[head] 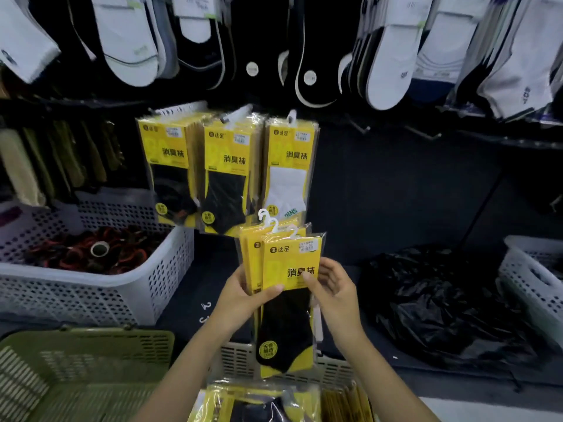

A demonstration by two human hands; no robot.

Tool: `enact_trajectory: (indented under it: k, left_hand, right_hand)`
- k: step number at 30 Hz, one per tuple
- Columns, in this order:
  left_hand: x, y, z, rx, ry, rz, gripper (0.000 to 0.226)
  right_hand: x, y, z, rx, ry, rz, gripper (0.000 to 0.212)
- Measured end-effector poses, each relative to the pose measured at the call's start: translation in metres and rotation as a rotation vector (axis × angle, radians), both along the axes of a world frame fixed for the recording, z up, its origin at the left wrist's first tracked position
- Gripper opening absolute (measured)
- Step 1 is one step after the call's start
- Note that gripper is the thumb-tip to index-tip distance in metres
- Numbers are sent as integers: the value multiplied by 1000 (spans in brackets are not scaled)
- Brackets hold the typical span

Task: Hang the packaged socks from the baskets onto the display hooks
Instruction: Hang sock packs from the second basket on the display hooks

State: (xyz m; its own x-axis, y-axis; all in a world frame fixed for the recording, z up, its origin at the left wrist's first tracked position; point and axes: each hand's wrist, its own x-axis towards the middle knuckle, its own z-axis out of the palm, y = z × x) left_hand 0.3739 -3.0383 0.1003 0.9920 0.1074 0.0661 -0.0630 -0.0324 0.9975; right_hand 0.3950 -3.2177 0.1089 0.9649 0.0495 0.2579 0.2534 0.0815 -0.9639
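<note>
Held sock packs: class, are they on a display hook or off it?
Off. The held sock packs sit in the left hand and right hand, white hangers free below the hung packs.

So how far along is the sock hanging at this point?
Done: three hooks already carry yellow packs. In hand: the left hand and right hand hold a small stack, not yet hung. Left: more packs lie in the basket below, and bare hooks show to the right.
</note>
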Motion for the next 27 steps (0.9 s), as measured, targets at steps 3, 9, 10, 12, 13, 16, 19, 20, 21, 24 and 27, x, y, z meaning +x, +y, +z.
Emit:
enact_trajectory:
  k: [3,9,10,12,13,16,19,20,21,24,27]
  left_hand:
    - [4,6,13,6,-6,53,56]
    - [12,19,42,17,7,39,37]
    - [14,23,46,29,12,39,38]
    - [19,33,54,31,4,73,35]
    - [22,38,59,22,-8,104,34]
    - [33,56,75,-35,-54,243,40]
    - [40,76,94,-77,-70,343,52]
    - [43,82,100,-70,-73,364,49]
    - [45,87,105,-65,-81,382,44]
    - [52,97,117,-53,-112,413,36]
    - [58,105,120,-37,-107,427,47]
  right_hand:
    - [5,9,15,58,8,35,26]
    - [23,13,37,70,57,103,24]
    - [26,13,38,66,46,97,22]
    - [34,13,43,73,29,77,18]
    - [39,13,47,88,29,62,17]
    - [61,13,67,106,-3,17,13]
    - [83,15,91,50,-75,-8,7]
    - [90,17,99,32,-92,-18,5]
    - [98,19,105,20,-108,-29,4]
    - [119,28,124,-3,-156,-63,4]
    - [136,40,134,-31,-188,-67,6]
